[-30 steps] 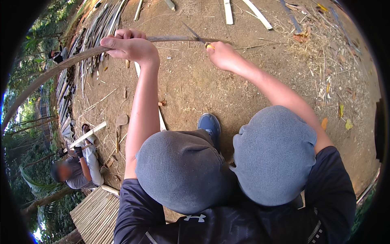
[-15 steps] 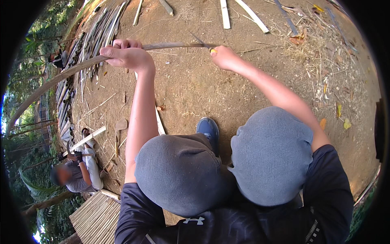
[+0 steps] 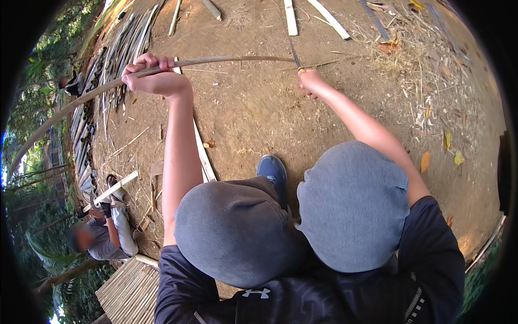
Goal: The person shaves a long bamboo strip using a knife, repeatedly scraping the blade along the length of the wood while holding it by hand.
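A long, thin, brownish strip of bamboo or wood (image 3: pixel 226 59) arches across the upper left of the view. Its left end bends down toward the rim. My left hand (image 3: pixel 156 78) is closed around it, with the fingers curled over. At the strip's right end, my right hand (image 3: pixel 312 81) grips a knife (image 3: pixel 294 53) by its handle, of which only a yellowish bit shows. The thin dark blade points up and away, crossing the strip's tip; whether it touches the strip I cannot tell.
Pale split strips (image 3: pixel 329 19) lie on the dirt ahead, with shavings and dry straw (image 3: pixel 399 75) at right. Long poles (image 3: pixel 121 48) are piled at far left. A seated person (image 3: pixel 110 237) in dark gloves holds a pale strip. A slatted bamboo surface (image 3: pixel 129 286) stands nearby.
My right hand and the knife have moved right, to the strip's end, and the blade points more steeply up. My left hand has shifted slightly left with the strip.
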A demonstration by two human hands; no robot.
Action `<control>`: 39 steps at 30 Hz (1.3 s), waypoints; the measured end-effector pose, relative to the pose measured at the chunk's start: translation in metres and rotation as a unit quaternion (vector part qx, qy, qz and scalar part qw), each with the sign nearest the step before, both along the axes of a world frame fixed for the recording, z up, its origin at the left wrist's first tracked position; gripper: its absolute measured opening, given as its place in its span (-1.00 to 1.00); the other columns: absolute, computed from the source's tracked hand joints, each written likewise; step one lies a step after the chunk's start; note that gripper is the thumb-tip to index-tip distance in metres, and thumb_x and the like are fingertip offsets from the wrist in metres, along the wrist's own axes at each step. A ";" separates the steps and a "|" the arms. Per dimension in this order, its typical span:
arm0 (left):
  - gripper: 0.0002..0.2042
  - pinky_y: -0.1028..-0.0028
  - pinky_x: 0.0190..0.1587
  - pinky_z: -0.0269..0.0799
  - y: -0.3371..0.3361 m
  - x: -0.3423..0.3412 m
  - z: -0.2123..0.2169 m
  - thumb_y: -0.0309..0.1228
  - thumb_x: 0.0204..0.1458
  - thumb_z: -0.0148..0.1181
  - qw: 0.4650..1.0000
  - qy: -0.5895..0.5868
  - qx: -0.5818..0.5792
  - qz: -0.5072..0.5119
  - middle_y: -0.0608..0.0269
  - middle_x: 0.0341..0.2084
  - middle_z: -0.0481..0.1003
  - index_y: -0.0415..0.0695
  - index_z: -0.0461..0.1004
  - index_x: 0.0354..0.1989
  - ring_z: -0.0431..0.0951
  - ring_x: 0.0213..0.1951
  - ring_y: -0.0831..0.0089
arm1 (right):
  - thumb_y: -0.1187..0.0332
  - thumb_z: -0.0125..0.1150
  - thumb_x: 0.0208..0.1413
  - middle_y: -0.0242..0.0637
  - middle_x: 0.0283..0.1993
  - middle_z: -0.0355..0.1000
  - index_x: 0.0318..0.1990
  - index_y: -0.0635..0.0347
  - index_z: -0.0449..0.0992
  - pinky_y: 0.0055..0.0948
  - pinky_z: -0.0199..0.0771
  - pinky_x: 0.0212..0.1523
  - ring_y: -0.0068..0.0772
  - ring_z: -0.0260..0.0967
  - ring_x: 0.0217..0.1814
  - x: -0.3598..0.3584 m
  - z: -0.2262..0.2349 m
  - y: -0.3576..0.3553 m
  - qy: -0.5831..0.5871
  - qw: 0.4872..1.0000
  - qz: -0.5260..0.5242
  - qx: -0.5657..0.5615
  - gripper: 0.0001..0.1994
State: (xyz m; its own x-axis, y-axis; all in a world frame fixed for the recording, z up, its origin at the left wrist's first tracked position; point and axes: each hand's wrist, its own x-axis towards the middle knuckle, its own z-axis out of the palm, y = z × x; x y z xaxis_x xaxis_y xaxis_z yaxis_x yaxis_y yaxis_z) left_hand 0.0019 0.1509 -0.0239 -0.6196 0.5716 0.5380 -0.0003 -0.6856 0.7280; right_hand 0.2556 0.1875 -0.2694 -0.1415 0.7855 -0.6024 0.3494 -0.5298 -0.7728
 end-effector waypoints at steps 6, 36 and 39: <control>-0.48 0.46 -0.58 0.45 -0.001 0.004 0.007 0.24 0.28 -0.43 0.984 0.121 -0.077 0.105 0.25 -0.51 0.38 -0.04 0.03 -0.18 0.38 -0.66 0.49 | 0.11 -0.09 0.34 -0.28 -0.45 0.42 -0.10 0.26 0.43 -0.30 0.35 -0.62 -0.42 0.35 -0.59 0.009 -0.009 -0.003 -0.017 0.999 -0.018 0.020 -0.64; -0.73 0.43 -0.67 0.17 -0.006 0.034 0.021 -0.12 0.37 -0.13 0.988 0.123 -0.054 0.070 0.37 -0.76 0.13 0.00 0.00 -0.12 0.14 -0.75 0.57 | 0.08 -0.36 0.48 -0.49 -0.64 0.16 -0.22 0.27 0.42 -0.47 0.22 -0.66 -0.64 0.02 -0.69 -0.041 0.134 -0.029 -0.077 0.938 0.271 0.202 -0.52; -0.74 0.49 -0.69 0.16 -0.004 0.033 0.022 -0.11 0.37 -0.13 0.991 0.112 -0.048 0.051 0.38 -0.76 0.14 0.02 0.00 -0.13 0.16 -0.75 0.60 | 0.09 -0.31 0.48 -0.45 -0.64 0.18 -0.23 0.27 0.44 -0.37 0.33 -0.56 -0.56 0.07 -0.68 -0.042 0.150 -0.042 -0.051 0.929 0.261 0.259 -0.53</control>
State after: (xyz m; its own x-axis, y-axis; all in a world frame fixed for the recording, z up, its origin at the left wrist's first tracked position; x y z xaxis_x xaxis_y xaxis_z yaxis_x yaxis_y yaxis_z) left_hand 0.0346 0.1472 -0.0023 -0.5483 0.5669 0.6148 0.2345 -0.6015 0.7637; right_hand 0.2138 0.1457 -0.1197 -0.5478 0.8136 -0.1948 0.5394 0.1655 -0.8256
